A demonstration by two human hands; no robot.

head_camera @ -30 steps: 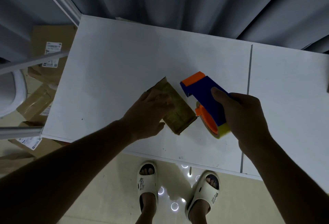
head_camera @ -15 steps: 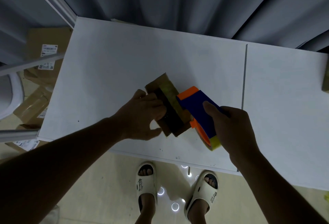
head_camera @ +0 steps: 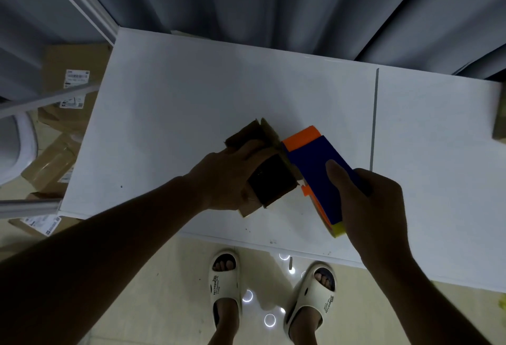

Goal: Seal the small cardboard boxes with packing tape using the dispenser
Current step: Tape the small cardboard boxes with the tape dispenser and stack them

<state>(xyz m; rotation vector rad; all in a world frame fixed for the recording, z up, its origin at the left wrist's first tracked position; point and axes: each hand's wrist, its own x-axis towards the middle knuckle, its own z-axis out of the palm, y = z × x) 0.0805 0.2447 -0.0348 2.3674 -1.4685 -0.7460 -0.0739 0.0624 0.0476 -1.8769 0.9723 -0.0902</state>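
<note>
While the left hand grips the box near the table front edge, the right hand holds the dispenser, nose touching the box's right side. Box looks light with thin, crushable walls, so hold the sides, not the flaps. End looks open; inside too dark to tell contents.

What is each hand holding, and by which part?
The left hand grips the small cardboard box by its left side. The right hand grips the tape dispenser round its blue body, near the yellow end.
</note>
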